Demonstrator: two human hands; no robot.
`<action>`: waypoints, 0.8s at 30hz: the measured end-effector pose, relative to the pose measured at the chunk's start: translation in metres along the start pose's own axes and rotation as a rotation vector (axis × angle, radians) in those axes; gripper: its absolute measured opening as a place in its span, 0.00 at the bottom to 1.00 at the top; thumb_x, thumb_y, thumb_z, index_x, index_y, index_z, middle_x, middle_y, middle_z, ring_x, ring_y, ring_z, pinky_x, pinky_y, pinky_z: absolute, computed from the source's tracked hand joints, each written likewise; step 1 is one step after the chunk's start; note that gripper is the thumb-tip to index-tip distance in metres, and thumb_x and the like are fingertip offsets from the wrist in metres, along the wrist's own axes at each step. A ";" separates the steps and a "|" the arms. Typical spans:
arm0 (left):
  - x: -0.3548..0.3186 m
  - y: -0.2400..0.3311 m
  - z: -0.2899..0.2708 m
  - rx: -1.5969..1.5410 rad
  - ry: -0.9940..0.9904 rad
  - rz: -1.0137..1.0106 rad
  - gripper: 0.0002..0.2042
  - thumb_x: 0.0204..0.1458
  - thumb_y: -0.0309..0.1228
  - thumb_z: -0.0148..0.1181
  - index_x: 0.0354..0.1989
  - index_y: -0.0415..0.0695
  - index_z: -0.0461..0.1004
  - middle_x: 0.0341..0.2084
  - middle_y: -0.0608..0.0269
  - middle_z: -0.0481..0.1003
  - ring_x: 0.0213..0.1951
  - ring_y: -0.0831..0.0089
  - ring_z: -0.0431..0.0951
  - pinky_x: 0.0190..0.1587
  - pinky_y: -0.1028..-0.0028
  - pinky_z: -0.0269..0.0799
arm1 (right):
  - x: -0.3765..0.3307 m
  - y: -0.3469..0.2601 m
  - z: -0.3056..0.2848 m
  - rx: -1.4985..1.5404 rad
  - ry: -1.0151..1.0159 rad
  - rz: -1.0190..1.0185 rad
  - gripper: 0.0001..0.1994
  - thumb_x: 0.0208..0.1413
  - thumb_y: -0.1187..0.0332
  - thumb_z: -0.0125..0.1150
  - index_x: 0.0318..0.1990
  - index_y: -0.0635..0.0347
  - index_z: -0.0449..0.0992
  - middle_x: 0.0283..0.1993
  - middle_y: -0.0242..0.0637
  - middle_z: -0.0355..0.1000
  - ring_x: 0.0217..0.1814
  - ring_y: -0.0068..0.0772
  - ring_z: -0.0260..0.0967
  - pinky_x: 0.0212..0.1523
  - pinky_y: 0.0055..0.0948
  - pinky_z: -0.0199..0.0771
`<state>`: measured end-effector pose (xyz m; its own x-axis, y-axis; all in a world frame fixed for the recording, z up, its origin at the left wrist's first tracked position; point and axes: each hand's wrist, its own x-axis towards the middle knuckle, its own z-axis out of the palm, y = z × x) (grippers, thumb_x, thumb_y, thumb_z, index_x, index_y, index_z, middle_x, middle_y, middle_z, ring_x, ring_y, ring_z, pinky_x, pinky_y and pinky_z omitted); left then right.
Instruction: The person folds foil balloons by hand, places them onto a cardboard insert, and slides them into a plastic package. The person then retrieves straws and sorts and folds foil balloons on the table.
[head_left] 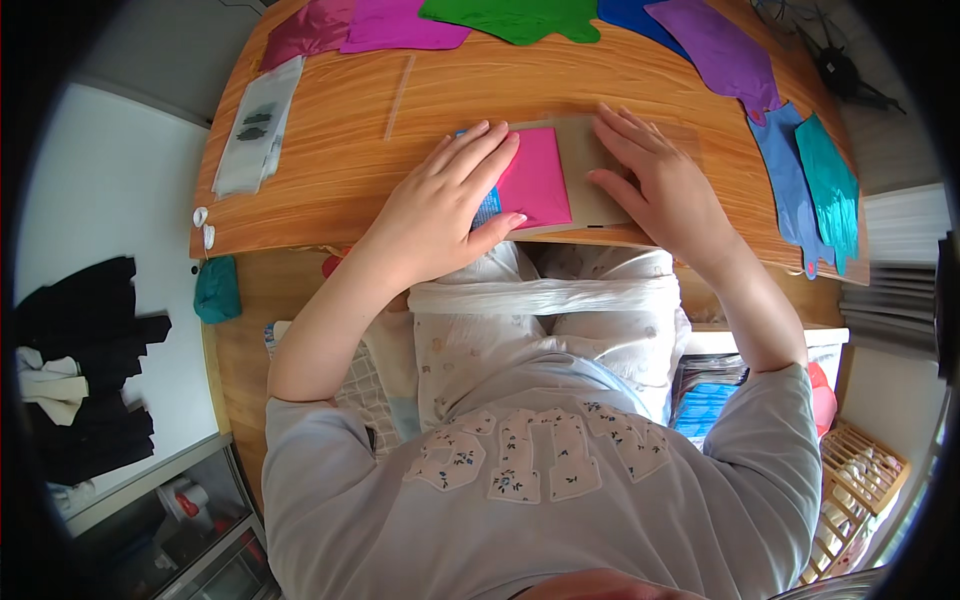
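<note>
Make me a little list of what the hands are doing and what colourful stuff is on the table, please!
left hand: flat on the pink sheet, fingers spread
right hand: flat on the brown card, beside the pink sheet
blue piece: peeks out under the left hand
table: wooden, the sheet and card lie near its front edge
far edge: magenta sheet, green sheet, purple sheet
right side: blue sheet and teal sheet, hanging over the edge
left side: clear plastic bags

clear plastic packet (257,128) at table's left, perhaps labelled
</note>
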<state>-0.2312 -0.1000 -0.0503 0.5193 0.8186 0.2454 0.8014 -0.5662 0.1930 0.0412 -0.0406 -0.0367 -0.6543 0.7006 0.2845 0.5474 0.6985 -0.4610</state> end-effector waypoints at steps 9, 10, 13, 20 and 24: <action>0.001 0.002 -0.004 0.002 -0.018 0.017 0.38 0.56 0.53 0.60 0.67 0.37 0.61 0.68 0.48 0.60 0.70 0.54 0.57 0.70 0.59 0.56 | 0.004 0.004 0.007 -0.015 0.003 0.000 0.21 0.61 0.65 0.60 0.59 0.65 0.72 0.67 0.48 0.66 0.72 0.53 0.57 0.72 0.44 0.56; 0.002 0.002 -0.004 0.004 -0.018 0.018 0.38 0.56 0.53 0.60 0.67 0.37 0.61 0.68 0.48 0.60 0.70 0.54 0.57 0.70 0.59 0.56 | 0.005 0.003 0.007 0.007 -0.008 -0.005 0.21 0.61 0.65 0.60 0.59 0.65 0.73 0.66 0.48 0.66 0.72 0.52 0.58 0.72 0.44 0.56; 0.002 0.003 -0.005 -0.059 -0.018 -0.029 0.38 0.54 0.53 0.61 0.66 0.37 0.62 0.68 0.49 0.60 0.70 0.54 0.57 0.69 0.59 0.57 | 0.004 0.002 0.009 0.030 0.015 0.018 0.18 0.61 0.67 0.59 0.57 0.65 0.75 0.63 0.49 0.69 0.71 0.51 0.60 0.71 0.43 0.58; 0.003 0.003 -0.006 -0.108 0.005 -0.022 0.37 0.54 0.51 0.63 0.65 0.35 0.63 0.66 0.47 0.61 0.69 0.53 0.57 0.68 0.58 0.59 | 0.002 0.003 0.015 0.128 0.114 0.056 0.15 0.60 0.69 0.60 0.52 0.66 0.78 0.58 0.48 0.73 0.68 0.48 0.65 0.68 0.40 0.63; 0.003 0.003 -0.006 -0.119 0.010 -0.022 0.37 0.54 0.51 0.64 0.64 0.34 0.63 0.66 0.47 0.61 0.69 0.53 0.58 0.68 0.59 0.59 | 0.001 0.002 0.014 0.163 0.140 0.058 0.15 0.60 0.70 0.61 0.52 0.66 0.78 0.57 0.48 0.74 0.68 0.47 0.65 0.68 0.38 0.64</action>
<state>-0.2288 -0.0998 -0.0432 0.4985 0.8304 0.2487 0.7713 -0.5559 0.3100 0.0342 -0.0409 -0.0494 -0.5388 0.7606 0.3623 0.4834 0.6313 -0.6064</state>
